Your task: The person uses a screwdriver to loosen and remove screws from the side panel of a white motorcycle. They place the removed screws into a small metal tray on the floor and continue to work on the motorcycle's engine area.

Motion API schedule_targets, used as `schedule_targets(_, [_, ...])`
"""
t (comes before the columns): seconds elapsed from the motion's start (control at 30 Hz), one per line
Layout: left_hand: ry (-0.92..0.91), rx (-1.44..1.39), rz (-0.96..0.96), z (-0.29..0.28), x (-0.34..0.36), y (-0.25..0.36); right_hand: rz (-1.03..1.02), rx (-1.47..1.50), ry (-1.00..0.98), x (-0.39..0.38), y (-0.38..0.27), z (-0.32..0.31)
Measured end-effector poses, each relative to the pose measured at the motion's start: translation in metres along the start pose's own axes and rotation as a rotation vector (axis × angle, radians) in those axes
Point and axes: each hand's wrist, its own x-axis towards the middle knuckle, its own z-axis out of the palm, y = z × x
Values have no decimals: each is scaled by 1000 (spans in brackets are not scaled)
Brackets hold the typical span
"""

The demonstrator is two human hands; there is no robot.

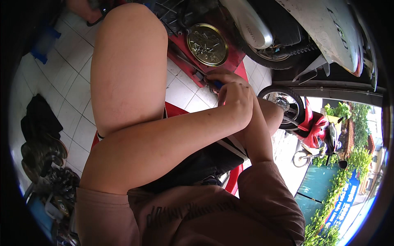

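Observation:
My left hand [239,99] is curled over the top of my right wrist, fingertips hidden, so what it holds is unclear. Beyond it, my right hand [221,78] grips a small blue object [217,84], mostly covered, beside the lower end of a red metal stand [234,61]. A long thin metal piece [186,59] lies along that stand, pointing toward my right fingers. On the stand sits a round gold-coloured tin [206,44] holding several small metal pieces. My bare left thigh [127,65] fills the upper left of the view.
A silver scooter [312,28] looms at top right; a red motorbike [312,131] stands near the open front. A dark textured mat [168,16] is at the stand's far end. Dark shoes [39,156], assorted metal parts [57,188] and a blue object [45,45] lie on the tiled floor [74,115].

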Motion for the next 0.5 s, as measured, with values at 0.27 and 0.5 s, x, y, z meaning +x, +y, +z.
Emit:
schedule_targets(0.27, [348, -184, 310, 36, 13, 0, -20, -247, -534, 43, 61, -41])
schedule_targets(0.5, [307, -28, 516, 39, 27, -1, 364, -491, -93, 11, 78, -102])
